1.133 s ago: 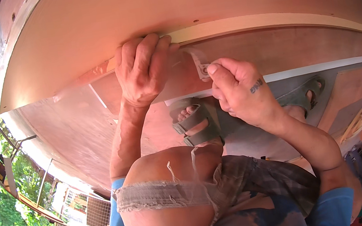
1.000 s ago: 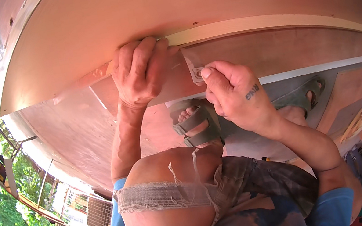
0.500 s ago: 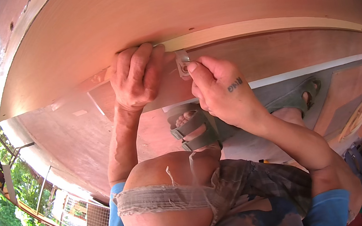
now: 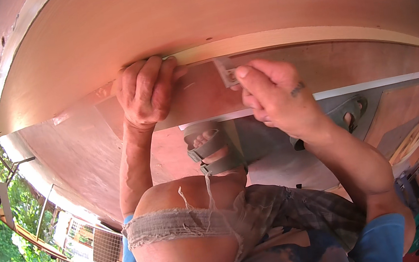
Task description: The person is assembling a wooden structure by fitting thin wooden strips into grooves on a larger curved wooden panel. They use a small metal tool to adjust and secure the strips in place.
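A large reddish-brown wooden panel (image 4: 233,1) spans the upper view, with a pale wooden strip (image 4: 282,38) along its near edge. My left hand (image 4: 142,93) is closed, its fingers curled against the strip's left part; the fingertips are hidden. My right hand (image 4: 281,92) pinches a small flat silvery metal piece (image 4: 225,73) with a round brownish mark, between thumb and fingers. This blade-like piece is just below the strip, near a lower reddish board (image 4: 198,91). Blur hides whether it touches the wood.
My sandalled foot (image 4: 212,147) is below the lower board, and the other sandal (image 4: 349,114) is farther right. My bent knee (image 4: 186,261) rises in front. A coil of pale strip (image 4: 409,146) lies at the right. Greenery and a wire-mesh frame (image 4: 106,249) stand at the left.
My right hand has moved right along the strip with the metal piece, which is now tilted. The left hand appears slightly farther left and remains against the strip. The whole view has shifted slightly.
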`<act>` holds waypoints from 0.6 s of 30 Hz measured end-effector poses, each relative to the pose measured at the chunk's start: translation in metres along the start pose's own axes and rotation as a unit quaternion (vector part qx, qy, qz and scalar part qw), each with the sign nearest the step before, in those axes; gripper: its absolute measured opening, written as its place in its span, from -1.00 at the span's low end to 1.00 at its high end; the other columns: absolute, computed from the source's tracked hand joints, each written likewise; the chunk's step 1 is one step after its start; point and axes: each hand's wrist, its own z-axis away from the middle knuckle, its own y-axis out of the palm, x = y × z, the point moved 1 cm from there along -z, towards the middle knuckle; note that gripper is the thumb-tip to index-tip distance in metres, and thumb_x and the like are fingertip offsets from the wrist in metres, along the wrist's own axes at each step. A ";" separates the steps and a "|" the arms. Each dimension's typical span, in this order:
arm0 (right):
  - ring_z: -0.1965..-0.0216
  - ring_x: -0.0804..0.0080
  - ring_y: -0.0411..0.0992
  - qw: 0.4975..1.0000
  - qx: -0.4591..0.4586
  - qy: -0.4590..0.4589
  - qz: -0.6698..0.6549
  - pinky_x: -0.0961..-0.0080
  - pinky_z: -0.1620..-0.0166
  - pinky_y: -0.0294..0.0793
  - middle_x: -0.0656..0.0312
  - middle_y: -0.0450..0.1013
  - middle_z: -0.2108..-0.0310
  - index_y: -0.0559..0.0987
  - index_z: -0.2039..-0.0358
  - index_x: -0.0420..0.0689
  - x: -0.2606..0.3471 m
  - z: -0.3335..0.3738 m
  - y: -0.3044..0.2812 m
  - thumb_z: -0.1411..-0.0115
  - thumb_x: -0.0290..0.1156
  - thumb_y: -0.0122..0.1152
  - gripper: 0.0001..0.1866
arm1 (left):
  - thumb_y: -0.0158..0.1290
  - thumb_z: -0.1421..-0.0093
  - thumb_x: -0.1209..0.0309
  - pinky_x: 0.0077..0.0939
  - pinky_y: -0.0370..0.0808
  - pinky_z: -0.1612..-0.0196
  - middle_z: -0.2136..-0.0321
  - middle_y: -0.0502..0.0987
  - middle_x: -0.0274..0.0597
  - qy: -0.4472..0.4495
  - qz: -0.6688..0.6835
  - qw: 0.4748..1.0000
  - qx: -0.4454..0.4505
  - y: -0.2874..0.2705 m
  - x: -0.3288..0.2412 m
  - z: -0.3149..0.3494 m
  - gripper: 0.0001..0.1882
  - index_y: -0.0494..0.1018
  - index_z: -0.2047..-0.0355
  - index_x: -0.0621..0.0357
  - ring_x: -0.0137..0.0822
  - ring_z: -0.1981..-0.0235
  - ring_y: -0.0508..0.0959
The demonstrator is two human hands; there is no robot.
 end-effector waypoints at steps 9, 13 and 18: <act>0.71 0.80 0.06 0.998 -0.037 0.041 -0.041 0.70 0.68 0.00 0.48 0.20 0.63 0.51 0.26 -0.12 0.013 0.018 -0.044 -0.52 -0.12 0.09 -0.67 | 0.46 -0.01 0.41 -0.31 0.53 0.35 0.26 0.57 -0.23 0.010 0.005 1.000 0.013 -0.004 0.001 -0.003 -0.71 0.65 0.27 0.20 -0.20 0.34 0.58; 0.74 0.80 0.06 0.996 -0.079 0.048 -0.006 0.71 0.72 -0.01 0.49 0.19 0.64 0.51 0.26 -0.11 0.012 0.035 -0.080 -0.52 -0.12 0.10 -0.68 | 0.46 0.01 0.42 -0.31 0.54 0.35 0.27 0.57 -0.22 0.000 0.010 1.000 -0.006 -0.001 0.001 -0.001 -0.71 0.65 0.28 0.19 -0.20 0.34 0.58; 0.71 0.76 0.10 0.995 -0.079 0.064 0.005 0.68 0.69 0.06 0.47 0.21 0.64 0.50 0.28 -0.12 0.005 0.048 -0.070 -0.53 -0.12 0.07 -0.67 | 0.45 0.03 0.37 -0.33 0.55 0.35 0.30 0.57 -0.24 0.002 0.011 1.000 -0.023 0.002 0.003 -0.002 -0.69 0.64 0.28 0.14 -0.22 0.35 0.58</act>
